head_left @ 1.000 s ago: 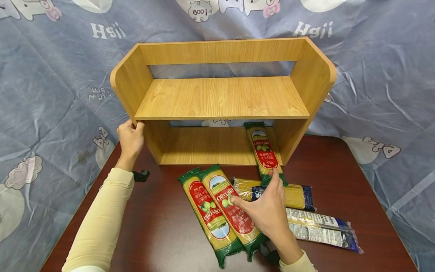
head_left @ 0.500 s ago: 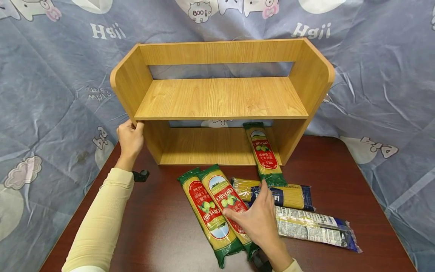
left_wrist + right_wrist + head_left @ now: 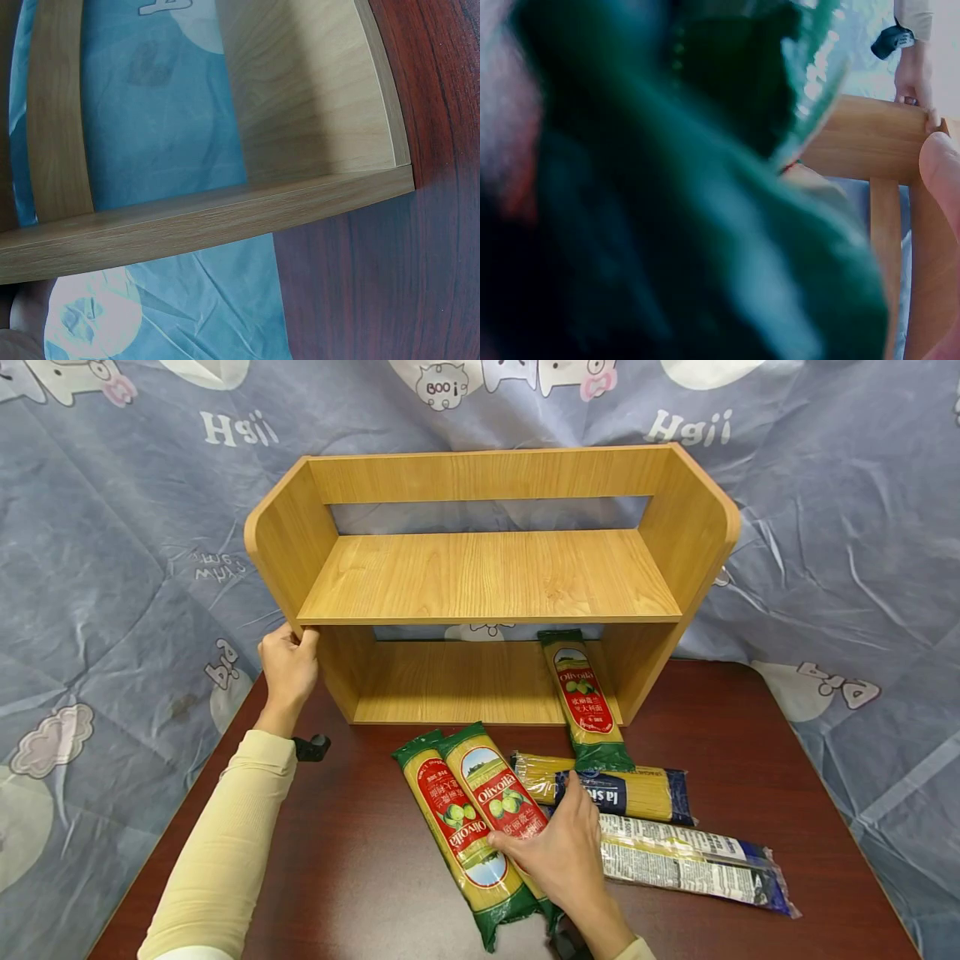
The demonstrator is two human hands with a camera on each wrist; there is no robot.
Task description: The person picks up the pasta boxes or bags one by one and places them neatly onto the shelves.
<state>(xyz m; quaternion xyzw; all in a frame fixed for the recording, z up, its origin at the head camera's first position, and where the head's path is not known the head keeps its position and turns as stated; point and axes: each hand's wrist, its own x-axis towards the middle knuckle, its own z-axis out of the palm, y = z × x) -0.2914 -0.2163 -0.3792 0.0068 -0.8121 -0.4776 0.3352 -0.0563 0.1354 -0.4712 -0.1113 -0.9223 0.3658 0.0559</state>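
Resting with fingers spread and thumb extended, the right hand point(image 3: 558, 852) lies flat on the right-hand green spaghetti packet point(image 3: 504, 814), ungripped, on the table point(image 3: 352, 852) before the wooden shelf point(image 3: 487, 577). The left hand point(image 3: 288, 670) grips the shelf's left side panel.

The shelf unit point(image 3: 487, 577) is pale wood-grain board with a smooth matt face. In front of it, the table point(image 3: 360, 877) is dark red-brown wood, polished to a faint sheen. The spaghetti packets point(image 3: 480, 827) before the shelf unit are glossy plastic film. Behind it hangs a creased, matt blue-grey printed cloth point(image 3: 112, 527).
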